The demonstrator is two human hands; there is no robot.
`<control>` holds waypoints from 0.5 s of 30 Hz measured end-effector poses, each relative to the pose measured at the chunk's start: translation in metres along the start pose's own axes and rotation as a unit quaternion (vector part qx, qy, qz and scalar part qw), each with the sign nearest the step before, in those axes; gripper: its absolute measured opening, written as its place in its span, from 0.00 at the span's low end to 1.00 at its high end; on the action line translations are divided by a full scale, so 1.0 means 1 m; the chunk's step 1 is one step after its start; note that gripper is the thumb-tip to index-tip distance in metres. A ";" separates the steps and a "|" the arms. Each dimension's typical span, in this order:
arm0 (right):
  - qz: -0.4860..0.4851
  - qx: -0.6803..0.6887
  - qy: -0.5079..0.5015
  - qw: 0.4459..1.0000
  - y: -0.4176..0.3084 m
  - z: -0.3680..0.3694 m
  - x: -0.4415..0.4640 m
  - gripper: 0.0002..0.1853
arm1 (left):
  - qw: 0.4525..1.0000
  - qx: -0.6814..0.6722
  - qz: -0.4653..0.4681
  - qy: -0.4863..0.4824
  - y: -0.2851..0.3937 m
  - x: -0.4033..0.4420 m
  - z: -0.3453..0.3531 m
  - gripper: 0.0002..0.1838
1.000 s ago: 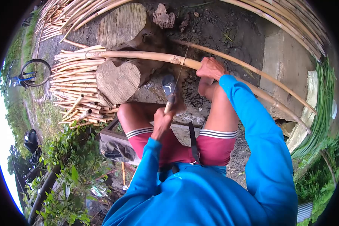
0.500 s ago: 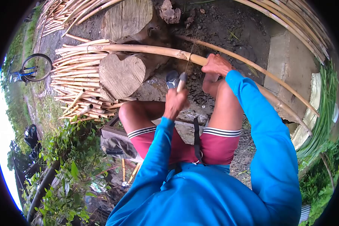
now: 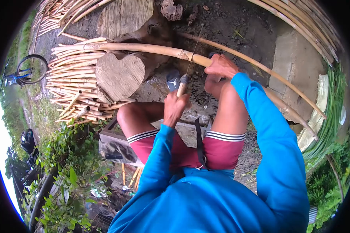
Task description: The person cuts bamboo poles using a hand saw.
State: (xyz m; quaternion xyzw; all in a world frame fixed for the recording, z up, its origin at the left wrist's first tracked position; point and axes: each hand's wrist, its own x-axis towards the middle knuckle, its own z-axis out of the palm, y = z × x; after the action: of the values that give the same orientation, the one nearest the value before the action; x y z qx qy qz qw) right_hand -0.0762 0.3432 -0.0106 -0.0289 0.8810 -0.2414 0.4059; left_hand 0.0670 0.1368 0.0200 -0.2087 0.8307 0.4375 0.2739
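Note:
My left hand (image 3: 176,107) is wrapped round the pale handle of a saw (image 3: 181,88). Its thin blade points away from my body and crosses a thick bamboo pole (image 3: 153,49), near a joint. Just right of the blade, my right hand (image 3: 222,66) grips this same pole. The pole lies over a cut log (image 3: 120,75) on the left and extends under my right forearm to the lower right. A dark sandal (image 3: 172,80) shows beside the saw handle. Beyond my right hand runs a thinner pole (image 3: 256,64).
Many cut bamboo pieces (image 3: 72,73) are piled at left, near a bicycle wheel (image 3: 32,69). Another log (image 3: 124,17) stands farther off. At right are a concrete block (image 3: 295,62), long poles (image 3: 299,25) and green stalks (image 3: 330,112). Leafy plants (image 3: 72,159) grow at lower left.
My left hand and the saw have moved away from my body, so the blade reaches farther past the thick pole. My right hand keeps its grip. The view has shifted slightly.

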 end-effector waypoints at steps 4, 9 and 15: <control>-0.040 -0.018 0.035 0.998 0.011 0.007 0.010 0.24 | 0.998 0.034 -0.050 -0.019 -0.029 -0.056 -0.026 0.19; -0.017 -0.010 0.005 1.000 0.002 0.001 0.009 0.21 | 0.983 0.142 0.118 0.016 0.001 0.027 0.002 0.16; -0.006 0.002 -0.010 1.000 -0.002 -0.006 0.000 0.20 | 0.990 0.104 0.095 0.019 -0.011 -0.015 -0.009 0.14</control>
State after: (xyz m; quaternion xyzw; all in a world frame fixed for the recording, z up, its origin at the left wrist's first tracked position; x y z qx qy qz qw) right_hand -0.0807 0.3442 -0.0064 -0.0354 0.8763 -0.2450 0.4132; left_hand 0.0825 0.1254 0.0273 -0.1078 0.8927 0.3688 0.2356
